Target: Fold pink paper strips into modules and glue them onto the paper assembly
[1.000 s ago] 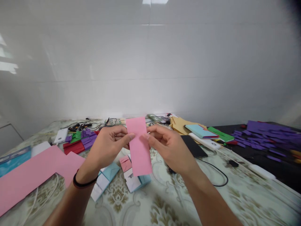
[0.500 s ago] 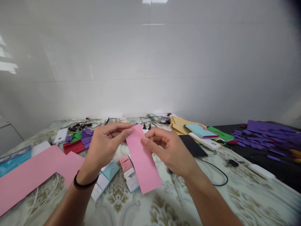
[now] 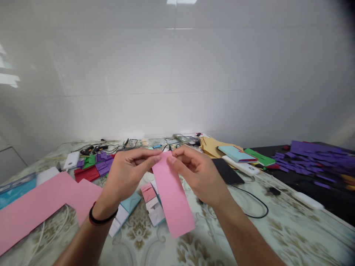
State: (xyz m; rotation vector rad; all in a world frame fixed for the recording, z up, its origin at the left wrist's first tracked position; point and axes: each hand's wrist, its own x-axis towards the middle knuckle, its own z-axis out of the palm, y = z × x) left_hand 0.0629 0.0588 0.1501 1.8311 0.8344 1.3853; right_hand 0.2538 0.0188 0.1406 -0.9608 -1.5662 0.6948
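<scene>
Between my hands hangs a strip of pink paper (image 3: 174,199), its lower end tilted toward me and to the right. My left hand (image 3: 131,171) pinches its top left corner between thumb and fingers. On the top right edge, my right hand (image 3: 195,171) grips with the thumb in front and the fingers behind. Behind the strip lie small folded paper pieces in pink and white (image 3: 152,201). Folded light-blue and white papers (image 3: 126,210) rest near my left wrist, partly hidden by it.
Larger pink sheets (image 3: 41,203) spread over the left of the patterned tablecloth (image 3: 141,242). Red folded paper (image 3: 87,173) and purple pieces lie behind them. On the right are a black flat object (image 3: 227,171), a looped cable, a white power strip (image 3: 241,165) and many purple strips (image 3: 313,159).
My right hand has moved up and left to the strip's top edge, closer to my left hand. The strip has shifted slightly right and down.
</scene>
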